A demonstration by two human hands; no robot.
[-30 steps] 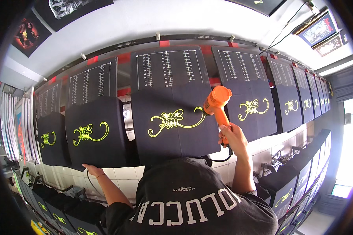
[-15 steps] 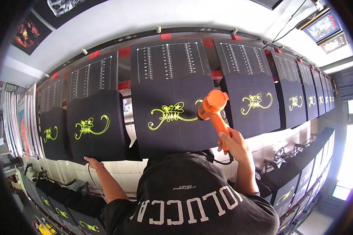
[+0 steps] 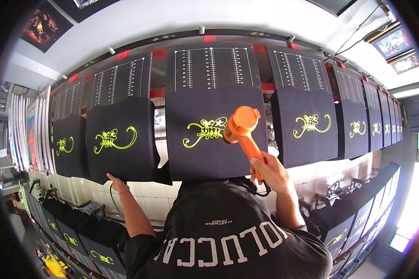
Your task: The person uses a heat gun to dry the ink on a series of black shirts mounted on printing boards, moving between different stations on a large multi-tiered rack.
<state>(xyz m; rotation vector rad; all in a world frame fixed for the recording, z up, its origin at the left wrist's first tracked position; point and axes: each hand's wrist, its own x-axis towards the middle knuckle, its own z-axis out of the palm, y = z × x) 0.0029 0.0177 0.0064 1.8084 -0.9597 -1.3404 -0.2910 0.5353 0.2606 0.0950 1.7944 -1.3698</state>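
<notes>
My right hand (image 3: pixel 271 173) grips the handle of an orange heat gun (image 3: pixel 243 130). Its nozzle points left, just over the yellow-green line print (image 3: pixel 205 131) on a black cloth (image 3: pixel 205 160) laid over a board in front of me. Part of that print is hidden behind the heat gun. My left hand (image 3: pixel 119 184) is closed by the lower edge of the black cloth (image 3: pixel 121 162) on the board to the left. A thin cord (image 3: pixel 113 201) hangs in a loop from this hand; the fingertips are partly hidden.
Boards with white ruled scales (image 3: pixel 212 67) stand in a long row left and right, each with a printed black cloth. A dark rail (image 3: pixel 246 33) runs behind them. More covered boards (image 3: pixel 354 204) stand behind me on both sides. Upright frames (image 3: pixel 25 135) are stacked at far left.
The heat gun has moved left across the print, covering its right tail and part of its middle. My view has shifted slightly, so the boards sit further right. The left hand stays by the cloth edge.
</notes>
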